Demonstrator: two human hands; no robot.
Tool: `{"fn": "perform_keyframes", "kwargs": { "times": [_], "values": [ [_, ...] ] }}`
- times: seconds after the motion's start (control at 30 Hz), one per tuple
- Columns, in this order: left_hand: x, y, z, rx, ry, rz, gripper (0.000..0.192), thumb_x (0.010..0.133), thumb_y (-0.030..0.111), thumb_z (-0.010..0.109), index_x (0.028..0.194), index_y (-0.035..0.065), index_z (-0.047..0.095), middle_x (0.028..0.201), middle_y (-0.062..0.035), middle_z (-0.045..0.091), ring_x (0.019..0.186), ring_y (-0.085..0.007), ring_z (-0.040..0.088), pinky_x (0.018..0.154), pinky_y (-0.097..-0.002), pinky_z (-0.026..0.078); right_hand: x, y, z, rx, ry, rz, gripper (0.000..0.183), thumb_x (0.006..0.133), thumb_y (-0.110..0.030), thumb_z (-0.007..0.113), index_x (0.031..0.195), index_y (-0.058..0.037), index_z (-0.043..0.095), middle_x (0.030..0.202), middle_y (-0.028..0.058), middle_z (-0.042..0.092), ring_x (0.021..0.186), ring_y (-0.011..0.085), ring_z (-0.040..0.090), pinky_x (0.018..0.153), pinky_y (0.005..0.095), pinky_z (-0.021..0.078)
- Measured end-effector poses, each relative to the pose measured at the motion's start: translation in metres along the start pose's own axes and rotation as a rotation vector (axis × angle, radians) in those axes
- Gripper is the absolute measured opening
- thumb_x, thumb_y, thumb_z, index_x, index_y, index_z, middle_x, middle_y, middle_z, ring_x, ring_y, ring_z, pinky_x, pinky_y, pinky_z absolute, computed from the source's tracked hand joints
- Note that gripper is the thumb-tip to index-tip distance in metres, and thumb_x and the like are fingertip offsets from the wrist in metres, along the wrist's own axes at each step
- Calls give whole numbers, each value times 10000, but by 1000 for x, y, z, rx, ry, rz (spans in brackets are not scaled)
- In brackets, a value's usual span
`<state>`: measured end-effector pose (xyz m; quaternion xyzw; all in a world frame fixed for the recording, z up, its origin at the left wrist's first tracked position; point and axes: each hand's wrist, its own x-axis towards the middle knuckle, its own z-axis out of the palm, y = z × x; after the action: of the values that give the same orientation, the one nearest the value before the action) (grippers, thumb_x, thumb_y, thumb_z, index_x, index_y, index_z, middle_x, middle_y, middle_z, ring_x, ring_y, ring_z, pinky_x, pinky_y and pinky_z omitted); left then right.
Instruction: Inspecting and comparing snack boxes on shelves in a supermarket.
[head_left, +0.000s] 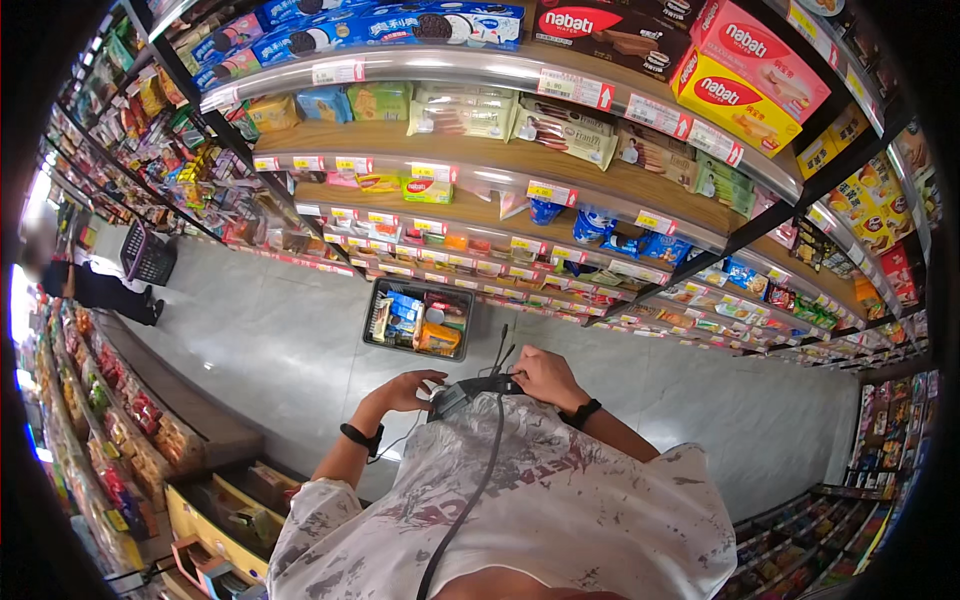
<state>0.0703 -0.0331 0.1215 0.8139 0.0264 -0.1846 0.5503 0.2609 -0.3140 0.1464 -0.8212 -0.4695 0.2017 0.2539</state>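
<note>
At my waist is a dark strap or pouch (487, 385) with a grey box-shaped device (450, 401) and black cables. My left hand (409, 390) curves round the device's outer side, fingertips at its edge; whether it grips is unclear. The fingers of my right hand (544, 375) are bent at the strap's other end, and their hold is partly hidden. On the floor before me stands a black plastic basket (367, 319) holding a blue packet (406, 311), an orange packet (439, 339) and other packaged snacks. A black cable (480, 480) runs down over my patterned shirt.
Shelves (480, 64) of boxed and bagged biscuits rise in front. At the far left a person (97, 285) stands near a purple and grey shopping basket (148, 253). Snack shelves (127, 405) and a yellow display bin (214, 529) stand on my left; more shelves (810, 540) are on the right.
</note>
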Motion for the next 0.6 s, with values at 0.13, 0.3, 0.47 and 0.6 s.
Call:
{"fn": "perform_keyframes", "kwargs": {
  "times": [0.13,0.3,0.47,0.6],
  "values": [
    [15,-25,3,-67,-84,-183,451,881,261,693,1289,74,646,1182,-103,695,1014,-238,668,909,-355,532,0,-2,0,-5,-14,6,115,826,-188,701,857,-90,752,880,67,609,808,279,648,704,404,512],
    [31,-7,10,111,-147,-251,540,903,533,665,1142,51,718,1069,-115,731,1010,-243,660,909,-361,506,0,-2,2,-10,-8,-7,116,821,-186,703,853,-86,749,879,71,608,815,281,647,708,406,512],
    [36,-13,15,56,-125,-205,560,863,569,704,1065,46,708,1010,-105,719,962,-238,653,876,-362,513,-2,-2,4,24,31,14,154,818,-178,614,806,-105,749,852,90,601,793,304,642,702,422,517],
    [39,-11,25,62,-77,-236,581,822,588,741,1036,53,664,958,-113,698,917,-237,647,831,-360,512,-4,0,5,12,-7,34,110,801,-179,705,856,-94,749,867,68,598,812,279,640,707,410,505]
  ]
}}
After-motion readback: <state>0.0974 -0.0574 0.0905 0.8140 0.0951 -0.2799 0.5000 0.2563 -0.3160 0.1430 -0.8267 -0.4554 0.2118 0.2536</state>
